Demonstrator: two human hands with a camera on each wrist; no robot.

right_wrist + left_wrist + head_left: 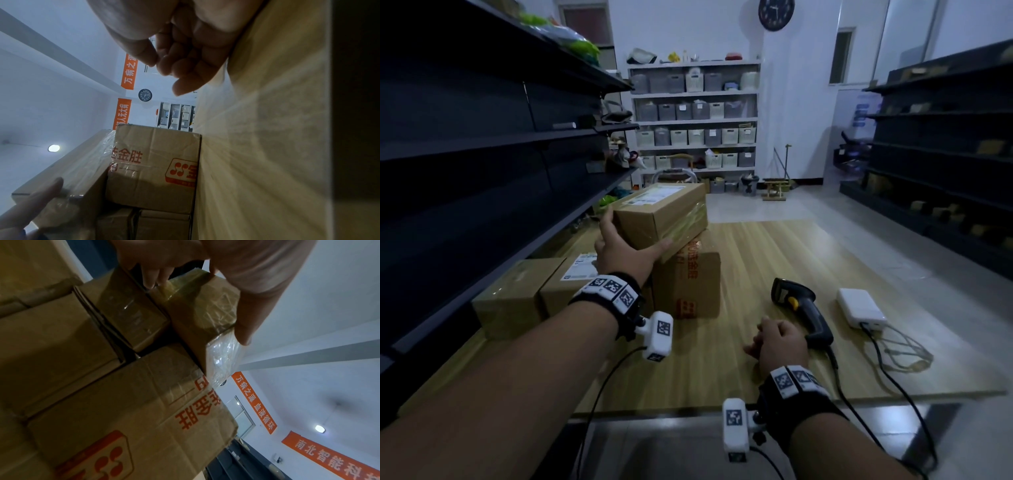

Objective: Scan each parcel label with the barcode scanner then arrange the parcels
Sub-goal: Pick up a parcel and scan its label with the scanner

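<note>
1. My left hand [619, 250] grips the top parcel [664, 212], thumb and fingers spread round its near end, atop the red-printed box [688, 284].
2. I judge this the arranging step; next, settle it squarely.
3. My right hand [779, 344] rests loosely curled, empty, beside the barcode scanner [799, 310] on the tabletop [774, 253].
4. The box reads "金胜".

Cardboard parcel [661, 214], glossy tape; wood-grain table [774, 260]

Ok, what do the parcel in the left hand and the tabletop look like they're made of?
Parcel held by the left hand: brown corrugated cardboard, matte, with glossy clear tape crinkling at its end. Tabletop: pale wood grain with smooth sheen, probably laminate rather than solid wood.
</note>
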